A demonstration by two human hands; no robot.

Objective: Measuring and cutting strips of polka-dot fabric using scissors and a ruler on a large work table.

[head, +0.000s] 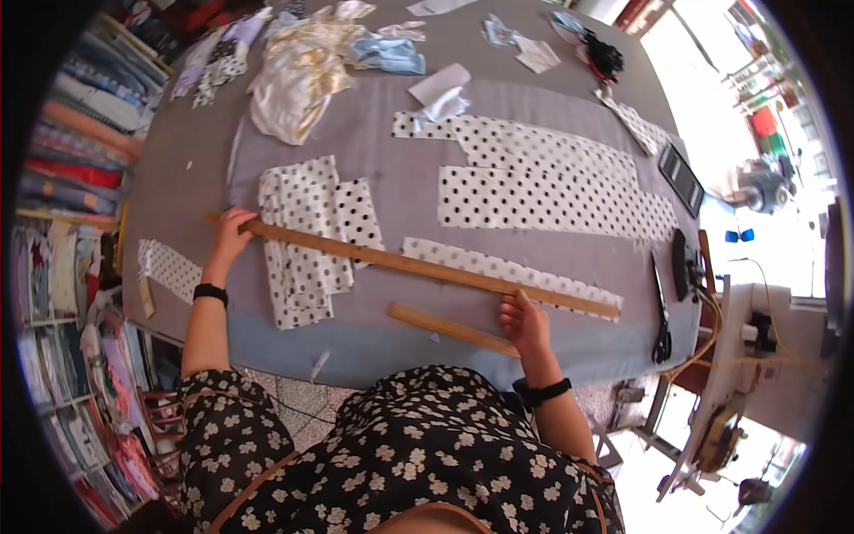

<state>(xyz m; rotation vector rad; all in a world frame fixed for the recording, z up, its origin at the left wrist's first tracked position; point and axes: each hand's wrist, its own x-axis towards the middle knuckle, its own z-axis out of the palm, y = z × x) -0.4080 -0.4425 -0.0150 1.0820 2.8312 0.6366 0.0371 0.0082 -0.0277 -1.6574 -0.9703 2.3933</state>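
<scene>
A long wooden ruler (373, 256) slants across the table before me. My left hand (231, 235) grips it near its left end, beside a folded stack of white polka-dot fabric (300, 253). Towards its right end, my right hand (524, 322) holds the ruler's lower edge, with the thumb at the wood. Under and just behind that half lies a narrow polka-dot strip (467, 255). A shorter wooden stick (447, 328) rests near the front edge, its right end hidden by my right hand. Large polka-dot pieces (547, 197) lie flat farther back.
Fabric shears (660, 320) and an iron (684, 267) sit at the right edge, near a dark phone-like device (680, 179). Crumpled cream cloth (300, 73) and light-blue scraps (387, 55) lie at the back. Shelves of folded fabric (87, 160) stand left; a sewing machine (764, 187) is at right.
</scene>
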